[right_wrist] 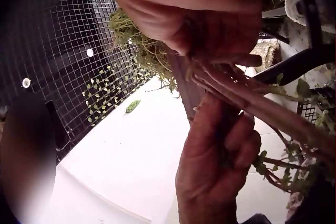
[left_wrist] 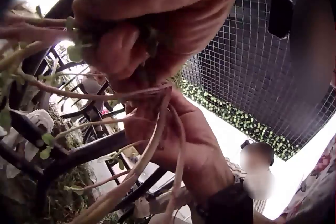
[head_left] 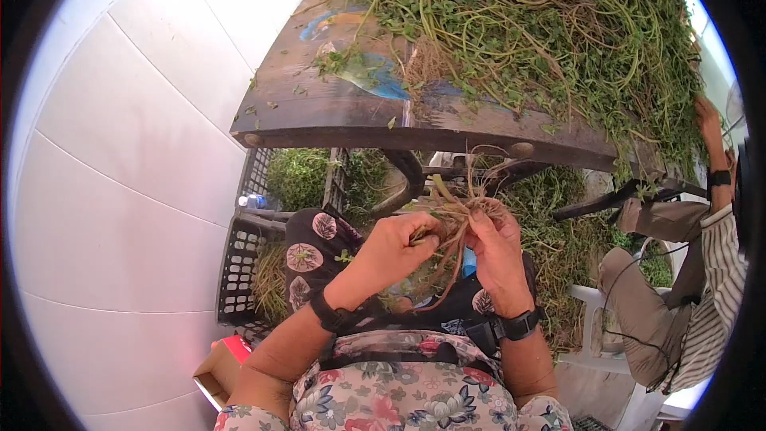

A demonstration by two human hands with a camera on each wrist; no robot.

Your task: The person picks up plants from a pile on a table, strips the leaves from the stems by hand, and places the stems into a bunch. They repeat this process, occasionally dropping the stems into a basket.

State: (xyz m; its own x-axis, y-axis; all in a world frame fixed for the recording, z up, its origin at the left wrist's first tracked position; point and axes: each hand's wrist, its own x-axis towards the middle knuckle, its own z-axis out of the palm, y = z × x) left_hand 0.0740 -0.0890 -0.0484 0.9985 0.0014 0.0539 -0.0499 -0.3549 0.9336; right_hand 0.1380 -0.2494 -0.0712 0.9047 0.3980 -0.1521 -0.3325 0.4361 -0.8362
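Note:
Over the person's lap, a bundle of thin brown roots and stems (head_left: pixel 451 211) is held between both hands. My left hand (head_left: pixel 392 254), fingers curled, grips the stems from the left. On the other side my right hand (head_left: pixel 499 254) pinches the root end between thumb and fingers. Long pinkish stems (left_wrist: pixel 149 158) hang past the hands in the left wrist view, bearing small green leaves (left_wrist: pixel 47 145). In the right wrist view the left hand (right_wrist: pixel 215 161) is curled just below the stems (right_wrist: pixel 262 103). The palm-side grip is partly hidden there.
A wooden table (head_left: pixel 319 116) ahead carries a large heap of leafy green stems (head_left: pixel 542 40). Black crates (head_left: pixel 239 267) with greens stand below left, and more cut greens (head_left: pixel 550 271) lie under the table. Another person (head_left: pixel 714 271) sits at the right, reaching into the heap.

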